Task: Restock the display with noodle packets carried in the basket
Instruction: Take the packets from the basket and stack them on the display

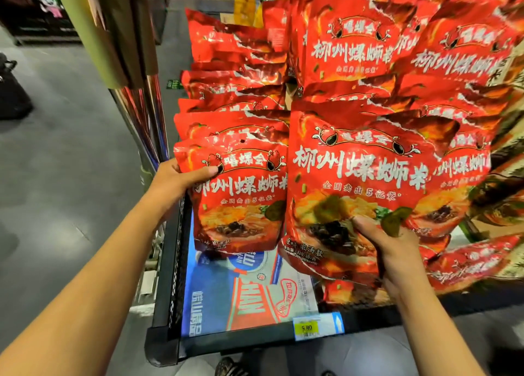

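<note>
Red noodle packets with white lettering fill a black display bin [166, 304]. My left hand [177, 181] grips the upper left corner of the front packet [241, 202] in the left stack, thumb on its face. My right hand [394, 251] holds a second red packet [357, 183] by its lower right part, upright over the bin's middle. Behind stand rows of the same packets [235, 92], and a taller pile [397, 44] rises at the right. The basket is not in view.
A blue and white printed sheet [243, 299] lines the bin floor. A yellow price tag [307, 327] sits on the front rim. Hanging goods and a shiny rack [133, 63] stand at the left. Grey shop floor [65, 163] lies to the left.
</note>
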{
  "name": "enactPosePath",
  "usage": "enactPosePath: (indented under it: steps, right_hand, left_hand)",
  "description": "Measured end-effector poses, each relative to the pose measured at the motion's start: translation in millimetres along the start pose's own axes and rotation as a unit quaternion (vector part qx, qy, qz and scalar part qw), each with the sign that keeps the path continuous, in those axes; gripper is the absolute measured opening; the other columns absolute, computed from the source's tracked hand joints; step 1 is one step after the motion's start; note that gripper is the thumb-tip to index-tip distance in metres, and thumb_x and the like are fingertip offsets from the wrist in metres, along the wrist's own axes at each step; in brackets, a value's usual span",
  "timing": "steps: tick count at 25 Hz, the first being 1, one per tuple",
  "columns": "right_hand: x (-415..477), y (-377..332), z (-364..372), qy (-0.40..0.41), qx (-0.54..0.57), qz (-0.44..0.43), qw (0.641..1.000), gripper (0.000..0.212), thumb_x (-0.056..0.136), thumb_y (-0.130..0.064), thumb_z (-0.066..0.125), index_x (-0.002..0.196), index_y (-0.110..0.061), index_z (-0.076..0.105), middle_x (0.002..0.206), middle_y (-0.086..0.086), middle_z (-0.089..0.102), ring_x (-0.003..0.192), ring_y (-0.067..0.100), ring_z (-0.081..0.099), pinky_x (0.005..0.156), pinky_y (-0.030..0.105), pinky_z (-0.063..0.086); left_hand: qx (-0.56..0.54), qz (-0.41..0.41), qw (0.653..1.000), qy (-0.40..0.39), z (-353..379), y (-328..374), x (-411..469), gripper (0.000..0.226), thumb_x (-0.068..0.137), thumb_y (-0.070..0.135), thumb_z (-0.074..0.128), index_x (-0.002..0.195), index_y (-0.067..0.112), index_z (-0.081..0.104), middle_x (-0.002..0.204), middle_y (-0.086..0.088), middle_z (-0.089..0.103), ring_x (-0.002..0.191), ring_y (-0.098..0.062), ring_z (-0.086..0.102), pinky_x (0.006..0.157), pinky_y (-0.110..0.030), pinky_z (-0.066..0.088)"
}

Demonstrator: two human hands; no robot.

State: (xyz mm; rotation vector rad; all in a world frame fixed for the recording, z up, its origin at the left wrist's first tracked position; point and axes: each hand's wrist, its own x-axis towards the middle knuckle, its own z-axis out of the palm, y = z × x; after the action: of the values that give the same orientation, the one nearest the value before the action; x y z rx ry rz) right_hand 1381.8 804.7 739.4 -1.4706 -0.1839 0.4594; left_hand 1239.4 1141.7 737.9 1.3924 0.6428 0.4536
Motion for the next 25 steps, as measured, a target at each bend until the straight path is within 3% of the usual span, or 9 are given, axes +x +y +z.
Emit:
enactPosePath:
  steps: [3, 7, 10, 13, 17, 20, 22, 24, 25]
  right_hand:
    - [-1.9, -5.7, -4.4, -0.001, 0.004, -0.002, 1.000, 0.070, 0.033, -0.051, 0.095, 0.089, -0.011, 0.080, 0.098, 0.012, 0.076, 0.095, 0.031, 0.072, 0.091, 0.045, 0.055]
    - [-9.1, -11.3, -5.6, -0.012, 0.013, -0.011, 1.000, 0.073, 0.026, -0.054, 0.095, 0.084, -0.014, 0.080, 0.093, 0.011, 0.076, 0.086, 0.025, 0.074, 0.078, 0.036, 0.059]
    - [-17.5, -13.3, -7.6, -0.023, 0.019, -0.020, 0.999, 0.049, 0.039, -0.041, 0.094, 0.077, -0.014, 0.080, 0.088, 0.008, 0.077, 0.081, 0.023, 0.073, 0.072, 0.031, 0.060]
    - [-27.4, -12.3, -9.3, -0.025, 0.038, -0.022, 0.999, 0.024, 0.053, -0.025, 0.084, 0.074, -0.015, 0.080, 0.087, 0.009, 0.077, 0.079, 0.023, 0.073, 0.071, 0.031, 0.060]
    - [-41.1, -5.8, -6.3, -0.036, 0.036, -0.002, 0.999, 0.043, 0.044, -0.035, 0.092, 0.078, -0.011, 0.080, 0.090, 0.013, 0.076, 0.086, 0.029, 0.074, 0.069, 0.030, 0.060]
    - [-45.1, -3.4, 3.8, -0.046, 0.058, 0.004, 0.997, 0.068, 0.020, -0.052, 0.096, 0.073, -0.013, 0.080, 0.080, 0.009, 0.076, 0.072, 0.020, 0.074, 0.059, 0.023, 0.056]
    - [-44.0, -3.2, 10.9, -0.051, 0.072, 0.015, 0.996, 0.068, 0.015, -0.055, 0.095, 0.067, -0.015, 0.079, 0.071, 0.005, 0.075, 0.065, 0.015, 0.072, 0.054, 0.023, 0.055]
    - [-42.1, -2.5, 18.5, -0.069, 0.069, 0.012, 0.995, 0.062, 0.018, -0.056, 0.095, 0.063, -0.016, 0.077, 0.065, 0.001, 0.072, 0.059, 0.013, 0.070, 0.052, 0.023, 0.054]
    - [-41.1, -1.4, 23.6, -0.083, 0.064, 0.012, 0.994, 0.057, 0.024, -0.055, 0.095, 0.061, -0.017, 0.075, 0.062, -0.002, 0.069, 0.056, 0.011, 0.067, 0.052, 0.022, 0.053]
  left_hand:
    - [0.034, 0.038, 0.999, 0.011, -1.6, 16.2, -9.4, 0.055, 0.048, 0.032, 0.092, 0.097, 0.017, 0.073, 0.094, -0.001, 0.077, 0.087, -0.018, 0.074, 0.080, -0.030, 0.059]
    - [0.006, 0.025, 0.999, 0.020, 2.5, 25.8, -16.4, 0.040, 0.059, 0.010, 0.082, 0.098, 0.012, 0.072, 0.091, -0.004, 0.077, 0.085, -0.021, 0.074, 0.083, -0.035, 0.056]
    - [-0.092, 0.053, 0.994, 0.027, 21.3, 23.5, -24.2, 0.038, 0.062, 0.005, 0.076, 0.099, 0.006, 0.068, 0.083, -0.002, 0.077, 0.073, -0.016, 0.073, 0.071, -0.030, 0.057]
    - [-0.124, 0.056, 0.990, 0.032, 25.6, 13.2, -31.2, 0.050, 0.048, 0.012, 0.085, 0.095, 0.008, 0.068, 0.081, -0.001, 0.077, 0.070, -0.015, 0.072, 0.066, -0.026, 0.058]
    - [-0.038, 0.009, 0.998, 0.046, 7.5, 14.5, -28.7, 0.048, 0.053, 0.011, 0.086, 0.100, 0.012, 0.072, 0.094, -0.006, 0.077, 0.093, -0.028, 0.073, 0.087, -0.039, 0.056]
    - [-0.003, -0.004, 0.998, 0.058, 4.9, 24.0, -28.7, 0.068, 0.052, 0.028, 0.094, 0.114, 0.011, 0.069, 0.109, -0.012, 0.074, 0.104, -0.031, 0.069, 0.097, -0.045, 0.053]
    - [0.041, 0.050, 0.977, 0.201, 14.1, 25.5, -47.6, 0.079, 0.059, 0.051, 0.088, 0.120, 0.010, 0.059, 0.116, -0.011, 0.068, 0.104, -0.021, 0.066, 0.096, -0.036, 0.051]
    - [0.074, 0.174, 0.908, 0.373, 28.7, 21.9, -81.1, 0.058, 0.076, 0.059, 0.071, 0.110, 0.015, 0.053, 0.108, -0.005, 0.061, 0.095, -0.015, 0.058, 0.090, -0.030, 0.048]
    - [0.090, 0.216, 0.907, 0.350, 37.6, 21.9, -97.8, 0.047, 0.078, 0.055, 0.064, 0.104, 0.018, 0.052, 0.101, -0.001, 0.060, 0.090, -0.011, 0.057, 0.085, -0.025, 0.047]
